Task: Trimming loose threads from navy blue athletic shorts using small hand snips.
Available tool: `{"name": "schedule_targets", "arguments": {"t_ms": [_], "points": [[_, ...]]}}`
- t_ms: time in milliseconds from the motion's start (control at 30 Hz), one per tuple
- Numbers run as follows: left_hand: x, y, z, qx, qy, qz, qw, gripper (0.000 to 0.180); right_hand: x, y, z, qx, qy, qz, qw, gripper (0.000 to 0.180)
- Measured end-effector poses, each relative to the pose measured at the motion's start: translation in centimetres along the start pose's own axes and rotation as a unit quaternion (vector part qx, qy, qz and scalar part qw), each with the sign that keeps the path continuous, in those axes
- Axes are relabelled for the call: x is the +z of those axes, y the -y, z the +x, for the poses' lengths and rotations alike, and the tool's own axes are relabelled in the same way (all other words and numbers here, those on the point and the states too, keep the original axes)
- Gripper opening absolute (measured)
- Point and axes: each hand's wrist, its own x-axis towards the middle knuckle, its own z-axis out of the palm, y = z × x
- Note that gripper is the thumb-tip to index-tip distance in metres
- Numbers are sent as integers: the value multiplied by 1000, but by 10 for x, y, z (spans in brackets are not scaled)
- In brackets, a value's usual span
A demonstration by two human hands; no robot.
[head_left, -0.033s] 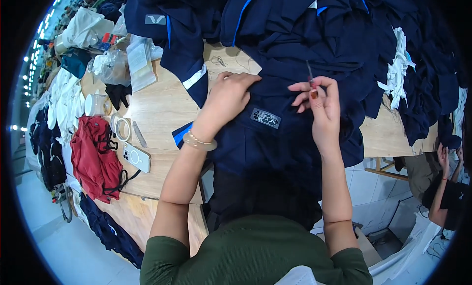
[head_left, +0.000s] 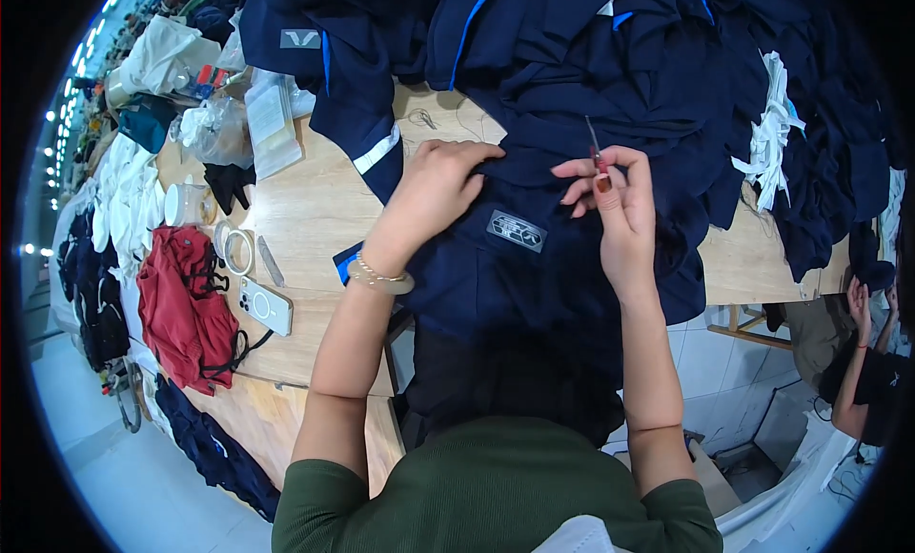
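A navy garment [head_left: 448,281] with a grey-and-white rectangular patch [head_left: 516,231] lies across the table edge and my lap. My left hand [head_left: 438,186] is closed on the cloth at its far left, fingertips at the fabric edge and partly hidden; a pale bangle and a beaded bracelet circle that wrist. In my right hand [head_left: 620,186], thumb and fingers pinch a slim pointed metal tool [head_left: 593,136] with a dark red grip; its exact kind is unclear. The tool points away from me, over the cloth and to the right of the patch.
More navy garments [head_left: 591,48] with blue piping pile up beyond my hands. White strips [head_left: 770,133] lie on the right. On the left are a phone [head_left: 266,305], tape rolls [head_left: 235,248], a grey blade-shaped piece [head_left: 271,260] and a red cloth bag [head_left: 186,305]. Another person's arm [head_left: 851,381] shows far right.
My right hand and its tool have shifted slightly left and away from me. My left wrist has moved a little left; its fingertips stay at the cloth edge.
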Motion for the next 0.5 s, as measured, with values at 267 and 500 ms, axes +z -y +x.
{"name": "schedule_targets", "arguments": {"t_ms": [267, 500], "points": [[-11, 37, -11, -153, 141, -318, 925, 27, -5, -33, 25, 27, -67, -35, 997, 18], [-20, -3, -17, -1, -105, -38, 994, 30, -9, -32, 22, 17, -45, -45, 998, 20]]}}
